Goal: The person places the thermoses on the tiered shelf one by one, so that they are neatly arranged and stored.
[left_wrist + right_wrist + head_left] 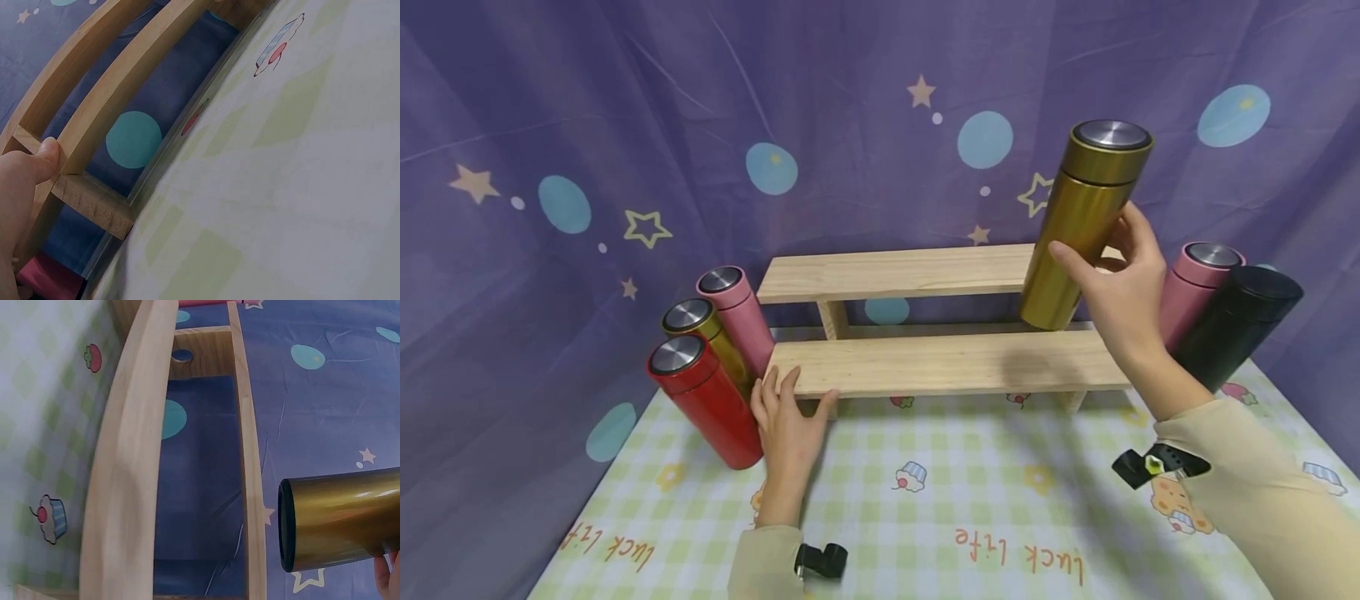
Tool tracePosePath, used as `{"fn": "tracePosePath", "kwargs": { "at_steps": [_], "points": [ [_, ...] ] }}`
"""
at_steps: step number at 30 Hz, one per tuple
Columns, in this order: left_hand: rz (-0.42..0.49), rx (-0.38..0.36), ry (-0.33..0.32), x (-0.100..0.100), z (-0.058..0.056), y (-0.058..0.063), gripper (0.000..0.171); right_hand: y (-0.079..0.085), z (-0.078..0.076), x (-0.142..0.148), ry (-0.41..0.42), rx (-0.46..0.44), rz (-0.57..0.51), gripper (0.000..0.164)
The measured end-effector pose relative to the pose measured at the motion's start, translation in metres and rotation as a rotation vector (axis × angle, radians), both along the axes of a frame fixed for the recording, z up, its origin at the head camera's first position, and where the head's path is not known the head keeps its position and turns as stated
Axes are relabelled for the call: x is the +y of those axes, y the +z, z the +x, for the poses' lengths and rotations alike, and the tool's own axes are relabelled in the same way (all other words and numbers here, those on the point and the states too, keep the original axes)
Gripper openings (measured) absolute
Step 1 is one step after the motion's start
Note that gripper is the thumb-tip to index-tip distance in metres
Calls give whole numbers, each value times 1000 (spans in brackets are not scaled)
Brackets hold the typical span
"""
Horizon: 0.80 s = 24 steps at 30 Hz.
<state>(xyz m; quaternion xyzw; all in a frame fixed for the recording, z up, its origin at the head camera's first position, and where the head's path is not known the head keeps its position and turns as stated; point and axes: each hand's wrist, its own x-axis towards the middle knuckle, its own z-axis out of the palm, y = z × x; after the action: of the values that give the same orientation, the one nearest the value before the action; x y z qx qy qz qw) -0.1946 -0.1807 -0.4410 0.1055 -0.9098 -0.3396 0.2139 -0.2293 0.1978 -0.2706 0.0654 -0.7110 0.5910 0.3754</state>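
My right hand [1123, 292] grips a gold thermos bottle [1078, 225] with a steel-topped lid. The bottle is tilted and held up in front of the right part of a two-tier wooden shelf [947, 367]. In the right wrist view, the dark base of the gold bottle [344, 519] shows beside the upper plank, apart from it. My left hand [790, 425] holds the left front corner of the lower plank, its thumb [47, 156] against the front edge. Close by that hand stands a red thermos bottle [707, 400].
Behind the red bottle, at the shelf's left, are another gold bottle [722, 337] and a pink bottle [737, 312]. To the right of the shelf stand a second pink bottle [1195, 283] and a black bottle [1236, 325]. A checked cloth [925, 517] covers the table; a purple curtain [850, 100] hangs behind.
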Motion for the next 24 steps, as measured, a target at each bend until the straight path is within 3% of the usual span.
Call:
{"fn": "tracePosePath", "kwargs": {
  "at_steps": [24],
  "points": [
    [-12,-16,3,0,1,1,75,17,-40,-1,-28,-41,113,73]
  ]
}}
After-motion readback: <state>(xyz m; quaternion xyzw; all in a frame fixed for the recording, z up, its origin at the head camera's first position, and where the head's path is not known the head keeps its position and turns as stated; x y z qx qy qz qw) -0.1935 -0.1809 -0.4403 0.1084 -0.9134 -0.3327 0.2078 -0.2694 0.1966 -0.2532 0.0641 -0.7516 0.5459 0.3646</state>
